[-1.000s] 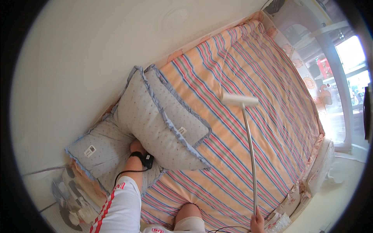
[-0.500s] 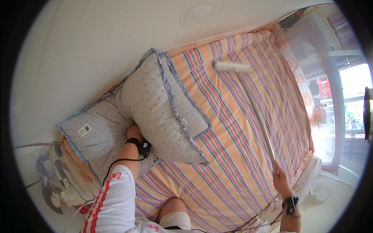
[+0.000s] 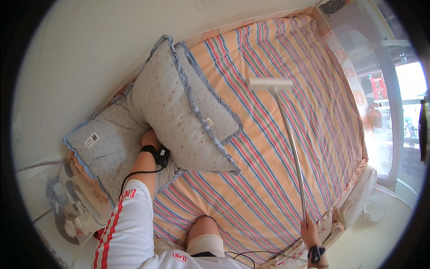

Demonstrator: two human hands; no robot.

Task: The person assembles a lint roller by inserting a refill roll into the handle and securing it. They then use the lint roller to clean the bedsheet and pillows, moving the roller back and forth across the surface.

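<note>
My right hand (image 3: 309, 231) is closed round the end of a lint roller's long thin metal handle (image 3: 295, 154). The white roller head (image 3: 271, 84) lies crosswise on an orange striped bed sheet (image 3: 264, 134). At the left, my left hand (image 3: 149, 138) reaches in where two grey ruffled pillows meet, a flat one (image 3: 117, 130) and a plump one (image 3: 172, 101) leaning over it. Its fingers are hidden there. A further grey pillow edge (image 3: 215, 105) shows behind the plump one. My bare knee (image 3: 204, 226) rests on the sheet at the near side.
A pale wall (image 3: 89, 58) runs along the bed's far left side. Sheer netting (image 3: 380, 107) hangs at the right, with a bright window beyond it. Clutter with a fan-like round shape (image 3: 62, 210) stands at the lower left. A black cable (image 3: 127, 179) runs along my left arm.
My right hand has come back toward me and a little left, drawing the roller head nearer along the sheet. My left hand stays at the pillows. The whole view has shifted slightly.
</note>
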